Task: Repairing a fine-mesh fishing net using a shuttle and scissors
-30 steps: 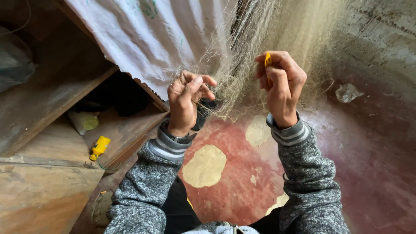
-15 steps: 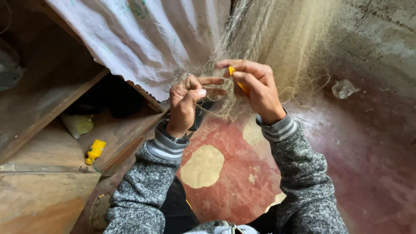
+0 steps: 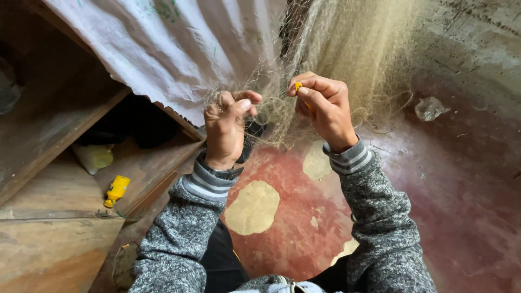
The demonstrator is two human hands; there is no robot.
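Two hands: left point(image 3: 227, 127), right point(image 3: 324, 108). One net point(image 3: 347, 59). One yellow needle point(image 3: 299, 89) in right grip. One white sheet point(image 3: 179, 49). One yellow bottle point(image 3: 116, 190). One pale container point(image 3: 96, 158). One crumpled plastic scrap point(image 3: 431, 108). One watch point(image 3: 222, 172). Four pale patches point(image 3: 253, 207) on red floor.
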